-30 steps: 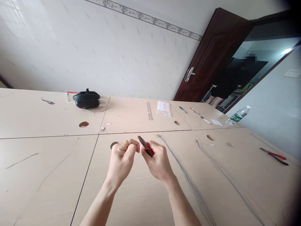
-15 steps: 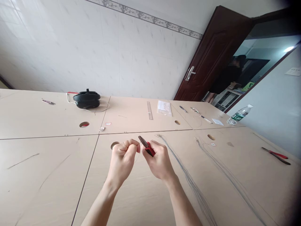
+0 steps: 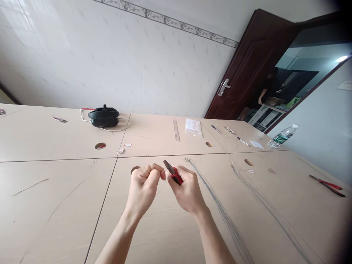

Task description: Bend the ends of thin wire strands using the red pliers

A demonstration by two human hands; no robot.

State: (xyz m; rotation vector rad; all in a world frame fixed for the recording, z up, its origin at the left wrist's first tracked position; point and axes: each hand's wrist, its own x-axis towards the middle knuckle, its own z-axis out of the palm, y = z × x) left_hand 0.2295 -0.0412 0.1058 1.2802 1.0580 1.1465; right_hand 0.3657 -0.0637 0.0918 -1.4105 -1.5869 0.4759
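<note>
My right hand (image 3: 187, 187) is closed around red-handled pliers (image 3: 176, 176), whose dark jaws point up and to the left. Just left of the jaws, my left hand (image 3: 145, 187) is curled into a pinch, with a thin wire (image 3: 161, 189) hanging faintly below its fingertips. The wire's end between the hands is too fine to make out. On the table to the right of my right hand lies a bundle of thin grey wires (image 3: 217, 201), and a second bundle (image 3: 269, 209) lies further right.
On the table (image 3: 68, 146) are a black case (image 3: 104, 117), a ruler (image 3: 176, 130), a plastic bag (image 3: 193, 127), pens, a water bottle (image 3: 283, 136) and other red-handled pliers (image 3: 327, 185). A person (image 3: 265, 91) stands beyond the open door (image 3: 253, 62).
Both hands and the pliers hold nearly the same pose. The view has shifted slightly, and the person beyond the doorway has changed posture.
</note>
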